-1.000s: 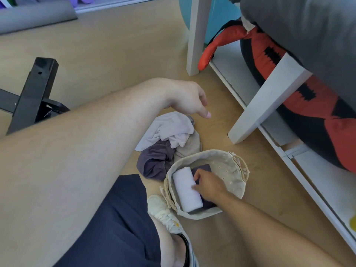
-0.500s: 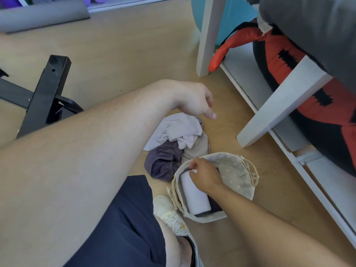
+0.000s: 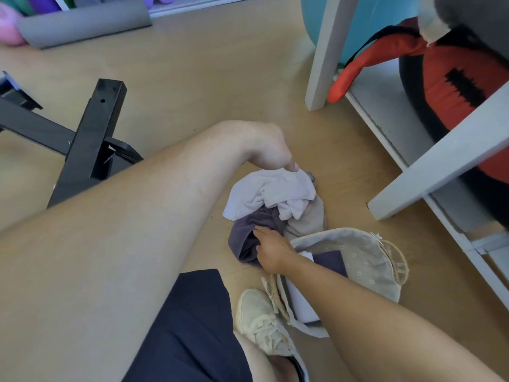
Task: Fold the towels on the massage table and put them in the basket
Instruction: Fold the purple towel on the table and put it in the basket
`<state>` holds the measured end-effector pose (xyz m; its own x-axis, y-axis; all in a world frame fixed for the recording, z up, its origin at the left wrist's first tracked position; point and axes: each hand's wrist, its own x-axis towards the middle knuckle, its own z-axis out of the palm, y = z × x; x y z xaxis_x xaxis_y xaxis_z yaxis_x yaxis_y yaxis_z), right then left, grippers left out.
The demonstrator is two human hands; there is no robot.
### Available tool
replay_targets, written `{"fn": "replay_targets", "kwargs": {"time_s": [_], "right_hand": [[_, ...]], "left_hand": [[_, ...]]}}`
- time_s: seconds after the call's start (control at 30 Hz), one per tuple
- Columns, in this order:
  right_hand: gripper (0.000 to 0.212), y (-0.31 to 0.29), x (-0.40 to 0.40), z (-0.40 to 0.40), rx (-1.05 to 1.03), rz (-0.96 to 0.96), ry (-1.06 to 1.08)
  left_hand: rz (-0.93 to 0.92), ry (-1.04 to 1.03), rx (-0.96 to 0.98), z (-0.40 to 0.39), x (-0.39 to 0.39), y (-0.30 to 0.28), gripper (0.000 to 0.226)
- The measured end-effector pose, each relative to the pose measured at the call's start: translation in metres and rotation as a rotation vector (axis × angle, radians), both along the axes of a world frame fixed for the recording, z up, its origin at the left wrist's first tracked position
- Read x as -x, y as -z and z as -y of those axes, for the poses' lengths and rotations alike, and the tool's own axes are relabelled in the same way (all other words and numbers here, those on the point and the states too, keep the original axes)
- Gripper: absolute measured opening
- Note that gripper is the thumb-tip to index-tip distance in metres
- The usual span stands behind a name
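towels lie in a loose pile on the wooden floor (image 3: 192, 78), seen from above by a person looking down at their own arms. the left hand (image 3: 271, 150) hangs bent at the wrist over the pile, its fingertips touching the top edge of a crumpled white towel (image 3: 271, 193); whether it pinches the cloth cannot be told. the right hand (image 3: 271, 250) reaches across the near rim of a pale fabric basket (image 3: 369, 261) and rests with fingers lightly curled on a dark purple towel (image 3: 245, 238) at the near side of the pile; a firm grip is not clear. a beige towel (image 3: 308, 220) lies between the white one and the basket. inside the basket sit 2 folded towels, a white roll (image 3: 301, 304) and a dark purple one (image 3: 330, 261), both partly hidden by the right forearm. the basket stands just beside the pile, touching the beige towel. a white sneaker (image 3: 261, 321) is beside the basket's near edge. white wooden legs (image 3: 325, 51) of a frame stand to the right, with a red and black bag (image 3: 451, 78) beneath. a black metal stand (image 3: 93, 133) is on the left.
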<state>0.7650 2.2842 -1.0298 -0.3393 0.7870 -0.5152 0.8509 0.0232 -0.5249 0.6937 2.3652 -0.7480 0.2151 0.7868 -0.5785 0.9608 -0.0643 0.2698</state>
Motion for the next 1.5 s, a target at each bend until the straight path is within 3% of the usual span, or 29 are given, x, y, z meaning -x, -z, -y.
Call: {"fn": "replay_targets", "kwargs": {"time_s": [0.17,0.23,0.3,0.37,0.53,0.8,0.93,1.03,1.13,1.27,1.37,1.5], "right_hand": [[0.044,-0.056,-0.006,0.001,-0.299,-0.490,0.353],[0.044,-0.102,-0.009,0.000,-0.476,-0.601,0.410],[0.045,-0.145,-0.016,-0.003,-0.679,-0.647,0.384],[0.044,-0.181,-0.027,-0.007,-0.820,-0.666,0.394],[0.034,-0.267,-0.068,-0.003,-1.038,-0.672,0.508],[0.025,-0.394,-0.132,0.053,-0.929,-0.871,0.927],[0.026,-0.432,-0.169,0.095,-0.927,-0.797,0.992],[0.033,-0.452,-0.197,0.126,-0.979,-0.706,1.005],[0.039,-0.468,-0.222,0.154,-1.020,-0.630,1.013],[0.044,-0.480,-0.259,0.189,-1.066,-0.468,1.043],[0.040,-0.486,-0.284,0.215,-1.017,-0.300,1.022],[0.032,-0.510,-0.307,0.253,-0.784,-0.095,0.903]], "left_hand": [[-0.291,0.031,0.046,-0.002,0.007,-0.001,0.045],[-0.403,0.024,0.138,0.001,0.010,-0.004,0.044],[-0.391,0.029,0.183,0.005,0.011,-0.011,0.042],[-0.184,0.000,0.167,0.010,0.008,-0.021,0.036],[0.341,-0.056,-0.313,0.030,-0.013,-0.060,0.016],[0.970,0.071,-0.669,0.085,-0.091,-0.112,0.015],[1.177,0.240,-0.485,0.104,-0.122,-0.129,0.024],[1.352,0.272,-0.333,0.120,-0.146,-0.144,0.021],[1.413,0.292,-0.267,0.138,-0.174,-0.158,0.016],[1.297,0.357,-0.611,0.150,-0.207,-0.167,0.024],[1.204,0.557,-0.786,0.159,-0.224,-0.169,0.026],[1.116,0.849,-0.736,0.167,-0.236,-0.176,0.034]]}}
